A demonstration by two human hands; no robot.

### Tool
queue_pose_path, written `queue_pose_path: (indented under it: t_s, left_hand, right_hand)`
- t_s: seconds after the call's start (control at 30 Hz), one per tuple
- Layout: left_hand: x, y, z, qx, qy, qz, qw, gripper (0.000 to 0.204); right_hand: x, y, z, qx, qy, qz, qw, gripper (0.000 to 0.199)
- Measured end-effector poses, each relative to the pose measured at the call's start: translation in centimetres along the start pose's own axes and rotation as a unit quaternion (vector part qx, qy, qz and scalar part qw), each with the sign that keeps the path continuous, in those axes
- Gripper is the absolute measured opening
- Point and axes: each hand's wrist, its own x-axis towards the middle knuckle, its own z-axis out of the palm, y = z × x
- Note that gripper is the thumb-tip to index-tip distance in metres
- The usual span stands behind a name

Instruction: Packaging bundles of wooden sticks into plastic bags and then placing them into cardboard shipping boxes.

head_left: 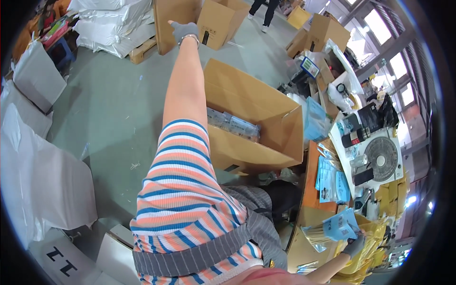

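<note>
My left arm, in a striped sleeve, reaches far forward over the floor. At its end my left hand (pixel 184 31), in a grey glove, has one bare fingertip stretched out to the left; the other fingers are mostly hidden, and I see nothing held. Past it stands an upright cardboard panel (pixel 167 33); whether they touch is unclear. At the lower right my gloved right hand (pixel 355 244) closes on the end of a blue packet (pixel 340 225) with thin wooden sticks. Between my arms lies a large open carton (pixel 251 90) with clear-wrapped packages (pixel 233 123) inside.
On the right, the workbench (pixel 309 183) bears blue packets (pixel 331 179), a round-grilled fan (pixel 381 158) and yellow plastic bags (pixel 373 259). White-wrapped stacks (pixel 52 175) line the left. More cartons (pixel 217 26) stand ahead, and a person's legs (pixel 264 13) show farther off.
</note>
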Motion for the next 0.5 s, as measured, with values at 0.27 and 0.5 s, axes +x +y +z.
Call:
queue_pose_path:
  t_s: [0.27, 0.5]
  left_hand:
    - [-0.2, -3.1, 12.8, -0.027, -0.421, 0.112, 0.900, 0.039]
    - [-8.0, -0.4, 13.9, 0.092, -0.487, 0.094, 0.864, 0.037]
  right_hand:
    - [-0.3, 1.3, -3.2, -0.012, 0.013, 0.008, 1.000, 0.020]
    - [0.8, 2.7, -4.9, -0.031, 0.028, 0.016, 0.999, 0.024]
